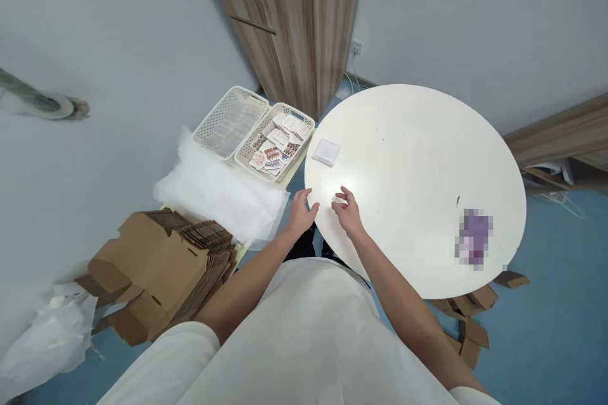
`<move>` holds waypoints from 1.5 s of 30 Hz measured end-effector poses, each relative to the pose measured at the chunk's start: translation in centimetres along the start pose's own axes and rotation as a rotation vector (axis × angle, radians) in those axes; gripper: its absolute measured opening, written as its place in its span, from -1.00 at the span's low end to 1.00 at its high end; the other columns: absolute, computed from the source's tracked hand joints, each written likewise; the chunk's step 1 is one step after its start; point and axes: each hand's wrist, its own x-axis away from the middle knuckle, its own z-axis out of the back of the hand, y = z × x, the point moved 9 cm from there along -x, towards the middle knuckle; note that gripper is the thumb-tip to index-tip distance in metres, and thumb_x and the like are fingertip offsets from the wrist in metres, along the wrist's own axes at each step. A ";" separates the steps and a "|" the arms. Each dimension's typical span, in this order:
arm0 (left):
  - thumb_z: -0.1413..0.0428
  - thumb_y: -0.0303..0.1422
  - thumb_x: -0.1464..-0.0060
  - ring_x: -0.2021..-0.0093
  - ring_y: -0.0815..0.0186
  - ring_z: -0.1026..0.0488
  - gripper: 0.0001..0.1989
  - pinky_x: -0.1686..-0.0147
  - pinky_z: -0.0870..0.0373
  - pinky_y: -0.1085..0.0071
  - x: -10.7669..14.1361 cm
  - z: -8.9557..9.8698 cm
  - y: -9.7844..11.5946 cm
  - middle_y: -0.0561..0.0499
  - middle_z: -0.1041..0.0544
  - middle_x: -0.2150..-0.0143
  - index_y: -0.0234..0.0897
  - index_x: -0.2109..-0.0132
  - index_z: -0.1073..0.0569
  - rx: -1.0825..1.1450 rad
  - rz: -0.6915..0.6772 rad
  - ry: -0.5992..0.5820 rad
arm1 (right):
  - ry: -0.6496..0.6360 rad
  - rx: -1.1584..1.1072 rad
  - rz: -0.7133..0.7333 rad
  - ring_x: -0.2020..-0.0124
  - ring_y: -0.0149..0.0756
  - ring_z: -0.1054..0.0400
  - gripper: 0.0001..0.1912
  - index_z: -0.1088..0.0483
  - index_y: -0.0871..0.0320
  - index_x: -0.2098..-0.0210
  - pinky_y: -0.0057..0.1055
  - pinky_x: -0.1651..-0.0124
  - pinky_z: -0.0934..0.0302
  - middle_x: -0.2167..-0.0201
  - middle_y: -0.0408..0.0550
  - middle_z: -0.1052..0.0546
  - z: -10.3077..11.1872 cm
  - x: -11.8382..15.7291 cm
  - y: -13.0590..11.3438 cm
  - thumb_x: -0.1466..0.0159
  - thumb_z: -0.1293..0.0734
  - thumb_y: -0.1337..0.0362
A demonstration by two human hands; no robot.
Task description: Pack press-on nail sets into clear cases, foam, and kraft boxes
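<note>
My left hand point(303, 212) hovers at the near left edge of the round white table point(418, 158), thumb and fingers apart, nothing in it. Over the tabletop beside it, my right hand point(348, 211) has bent, parted fingers and is also without an object. A small stack of clear plastic sleeves or bags point(326, 152) lies on the table just beyond both hands; its exact kind is hard to make out. Left of the table, a white plastic basket point(242, 161) holds several cards bearing press-on nails point(272, 153).
Another white basket point(202, 133) contains clear plastic pieces. White foam sheets point(213, 193) and a pile of flat cardboard boxes point(156, 266) sit to the left. A blurred purple item point(476, 231) rests on the table's right. Cardboard boxes point(472, 335) lie on the floor; a wooden cabinet point(294, 31) stands behind.
</note>
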 end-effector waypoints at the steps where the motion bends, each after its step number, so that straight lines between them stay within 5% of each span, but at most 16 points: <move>1: -0.05 -0.36 0.01 -0.03 0.23 -0.28 -0.58 0.03 -0.30 0.25 1.1 0.2 0.1 -0.11 -0.26 -0.04 -0.23 -0.04 -0.23 -0.008 0.003 -0.003 | -0.032 0.002 0.012 0.36 -0.42 -0.27 -0.40 -0.09 0.04 -0.09 -0.30 0.20 -0.23 0.06 -0.01 -0.29 -0.4 0.7 0.0 -0.06 -0.26 0.19; 7: -0.04 -0.38 0.01 0.01 0.25 -0.31 -0.70 0.06 -0.32 0.26 6.1 3.5 0.9 -0.07 -0.34 0.03 -0.21 0.06 -0.32 -0.070 -0.039 0.058 | -0.286 0.043 0.092 0.41 -0.43 -0.28 -0.61 -0.28 0.11 0.10 -0.35 0.28 -0.24 0.21 -0.05 -0.38 -5.5 3.4 -0.3 -0.06 -0.25 0.20; 15: 0.01 -0.46 0.00 -0.01 0.26 -0.28 -0.71 0.00 -0.26 0.26 12.7 14.1 -0.5 -0.08 -0.33 0.03 -0.24 0.07 -0.33 -0.269 -0.107 0.232 | -0.739 0.306 0.307 0.42 -0.42 -0.30 -0.74 -0.34 0.16 0.22 -0.39 0.28 -0.22 0.34 -0.08 -0.44 -18.9 9.2 -1.5 -0.11 -0.20 0.23; 20: 0.00 -0.34 -0.02 0.02 0.19 -0.29 -0.71 0.04 -0.25 0.25 18.7 21.6 -5.6 -0.10 -0.34 0.05 -0.25 0.07 -0.34 -0.520 0.062 0.298 | -0.790 0.649 0.589 0.37 -0.41 -0.30 -0.63 -0.28 0.14 0.08 -0.39 0.19 -0.19 0.21 -0.04 -0.40 -27.1 12.4 -2.6 -0.10 -0.24 0.29; 24: 0.00 -0.21 -0.02 0.07 0.10 -0.30 -0.67 0.12 -0.23 0.20 23.8 27.2 -11.7 -0.15 -0.38 0.11 -0.26 0.09 -0.36 -0.695 0.375 0.324 | -0.653 0.949 0.823 0.19 -0.24 -0.28 -0.52 -0.19 0.14 -0.04 -0.34 0.15 -0.16 0.12 0.06 -0.33 -32.8 14.6 -3.8 -0.11 -0.24 0.32; 27: 0.05 -0.13 -0.03 0.08 0.04 -0.29 -0.61 0.16 -0.24 0.19 26.9 29.9 -15.2 -0.20 -0.38 0.13 -0.30 0.10 -0.36 -0.710 0.487 0.351 | -0.518 1.151 0.892 0.11 -0.11 -0.24 -0.56 -0.20 0.15 -0.01 -0.31 0.21 -0.15 0.11 0.13 -0.31 -35.5 15.5 -4.0 -0.11 -0.24 0.32; 31: 0.10 -0.10 -0.05 0.10 0.06 -0.31 -0.57 0.16 -0.24 0.23 29.3 31.4 -17.9 -0.22 -0.39 0.17 -0.36 0.11 -0.37 -0.619 0.478 0.362 | -0.492 1.324 0.813 0.19 -0.12 -0.29 -0.75 -0.28 0.16 0.17 -0.30 0.26 -0.11 0.19 0.14 -0.34 -36.9 15.4 -2.7 -0.13 -0.19 0.38; 35: 0.07 -0.03 0.00 0.09 0.02 -0.31 -0.51 0.16 -0.23 0.20 29.3 31.0 -18.1 -0.22 -0.39 0.16 -0.33 0.10 -0.37 -0.566 0.446 0.345 | -0.461 1.274 0.751 0.22 -0.14 -0.30 -0.85 -0.27 0.15 0.29 -0.30 0.26 -0.10 0.27 0.10 -0.37 -36.9 15.0 -3.0 -0.13 -0.15 0.39; 40: -0.03 -0.03 0.07 0.07 0.03 -0.31 -0.54 0.14 -0.24 0.19 26.8 29.1 -16.3 -0.19 -0.39 0.15 -0.27 0.12 -0.39 -0.499 0.329 0.288 | -0.463 0.858 0.502 0.36 -0.21 -0.31 -0.90 -0.17 0.11 0.36 -0.31 0.32 -0.16 0.44 -0.03 -0.41 -35.9 13.9 -4.2 -0.11 -0.10 0.29; 45: 0.01 -0.10 0.00 0.14 0.12 -0.39 -0.58 0.18 -0.30 0.27 25.8 28.3 -16.6 -0.15 -0.41 0.13 -0.27 0.08 -0.38 -0.358 0.262 0.260 | -0.509 0.391 0.204 0.53 -0.32 -0.33 -0.89 -0.11 0.09 0.36 -0.34 0.41 -0.23 0.53 -0.13 -0.41 -34.7 13.5 -3.5 -0.08 -0.10 0.27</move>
